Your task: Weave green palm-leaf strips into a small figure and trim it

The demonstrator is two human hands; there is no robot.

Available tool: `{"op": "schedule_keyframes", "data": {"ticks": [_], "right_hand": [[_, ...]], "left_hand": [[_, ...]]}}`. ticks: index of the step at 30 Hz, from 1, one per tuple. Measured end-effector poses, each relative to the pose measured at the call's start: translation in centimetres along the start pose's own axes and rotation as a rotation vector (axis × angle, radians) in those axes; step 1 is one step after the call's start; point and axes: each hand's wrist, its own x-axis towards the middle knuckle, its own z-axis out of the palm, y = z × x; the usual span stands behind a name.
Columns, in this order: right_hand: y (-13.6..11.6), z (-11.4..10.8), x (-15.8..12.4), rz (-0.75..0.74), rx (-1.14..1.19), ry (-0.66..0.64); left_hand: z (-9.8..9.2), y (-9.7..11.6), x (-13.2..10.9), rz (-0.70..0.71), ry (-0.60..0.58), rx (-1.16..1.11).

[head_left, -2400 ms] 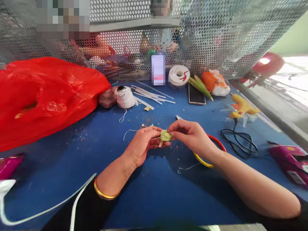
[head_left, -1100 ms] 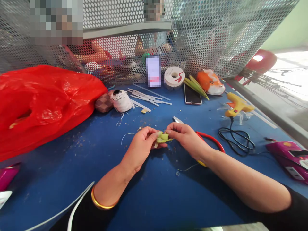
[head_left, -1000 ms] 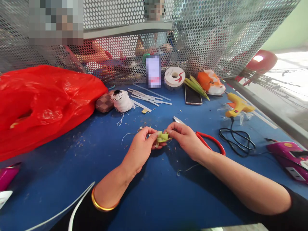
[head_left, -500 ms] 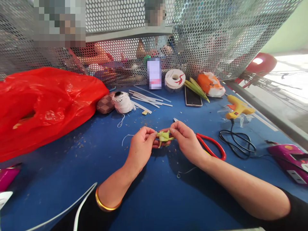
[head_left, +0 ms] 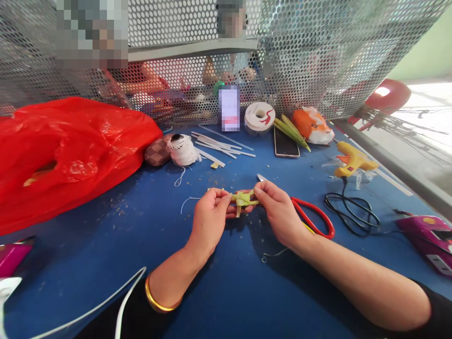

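Note:
Between my two hands is a small pale green piece of folded leaf strips (head_left: 243,199), perhaps corn husk, held just above the blue table. My left hand (head_left: 213,212) pinches its left end between thumb and fingers. On its right end, my right hand (head_left: 273,202) grips a strip with thumb and forefinger. A short strip hangs down from the piece. Partly hidden beneath my right hand and wrist lie red-handled scissors (head_left: 326,225), their tip showing beyond my fingers. A thin wire (head_left: 275,254) with a curled end lies below my right hand.
A red plastic bag (head_left: 70,155) covers the left side. Behind my hands are a white thread spool (head_left: 181,149), white sticks (head_left: 219,145), a ribbon roll (head_left: 259,117), a phone (head_left: 286,143) with green husks (head_left: 291,129). Rightward lie a yellow glue gun (head_left: 355,160) and purple power strip (head_left: 425,235).
The view has shifted slightly, so everything sits a little further right. My hands keep their hold on the leaf piece, with the fingers and strips only slightly moved.

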Motion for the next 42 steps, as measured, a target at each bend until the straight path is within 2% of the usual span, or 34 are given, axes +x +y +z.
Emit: {"op": "schedule_keyframes", "data": {"ticks": [8,11,17,24,26,33,38,42], "right_hand": [[0.0,-0.3,-0.3,-0.116,-0.226,-0.151],[0.2,-0.4,-0.4,-0.156,-0.385,-0.124],[0.1,-0.4,-0.4,-0.199,-0.497,-0.088],[-0.3,-0.6,-0.2,-0.170,-0.476,-0.051],[-0.3,-0.6,-0.1,-0.165,-0.454,-0.042],[-0.4,-0.4,-0.3,-0.178,-0.433,-0.019],[-0.9,-0.7,-0.2,-0.193,-0.388,-0.085],[-1.6,-1.1,0.1,-0.140,-0.391,-0.055]], "left_hand": [[-0.4,-0.2,0.1,0.117,-0.064,0.130],[-0.4,-0.4,0.1,0.120,-0.091,0.131],[-0.2,-0.6,0.0,0.089,-0.106,0.083],[0.1,-0.4,0.0,-0.042,0.013,-0.077],[0.1,-0.3,-0.1,-0.072,0.016,-0.106],[-0.1,-0.3,-0.2,-0.184,-0.267,-0.176],[-0.5,-0.5,0.3,-0.176,-0.263,-0.216],[-0.6,-0.5,0.4,-0.149,-0.259,-0.181]]}}
